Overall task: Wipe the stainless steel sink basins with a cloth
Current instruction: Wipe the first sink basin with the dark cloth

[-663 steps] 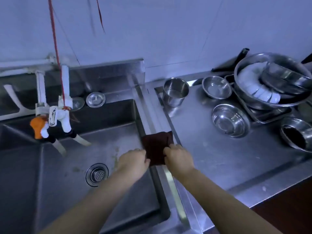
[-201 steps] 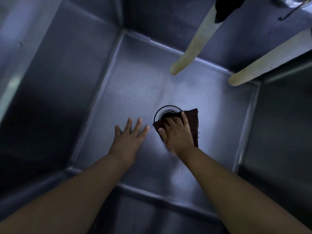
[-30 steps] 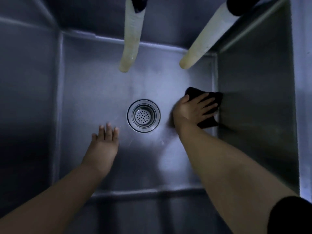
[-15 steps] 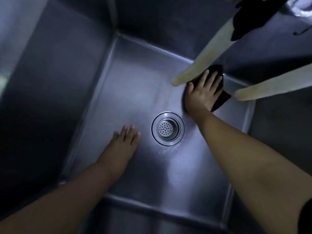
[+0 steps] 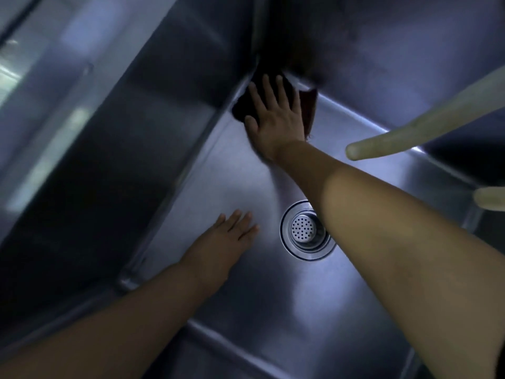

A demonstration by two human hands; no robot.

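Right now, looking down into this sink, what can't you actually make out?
- Most of the cloth: head view, covered by the right hand.
- Drain strainer, right side: behind the right forearm.
- Pale hoses: upper ends cut off by the frame's right edge.
- Left basin wall: motion-blurred.

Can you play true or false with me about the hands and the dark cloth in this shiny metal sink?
1. The right hand presses the dark brownish cloth into the far corner of the stainless steel sink basin. True.
2. The left hand holds a sponge. False: it lies flat on the basin floor with straight fingers and holds nothing.
3. The round metal drain strainer is covered by the cloth. False: it is bare, and only the right forearm crosses its edge.
4. The left hand rests to the left of the drain strainer. True.
5. Water pours from the pale cream spout. False: no water shows at its tip.
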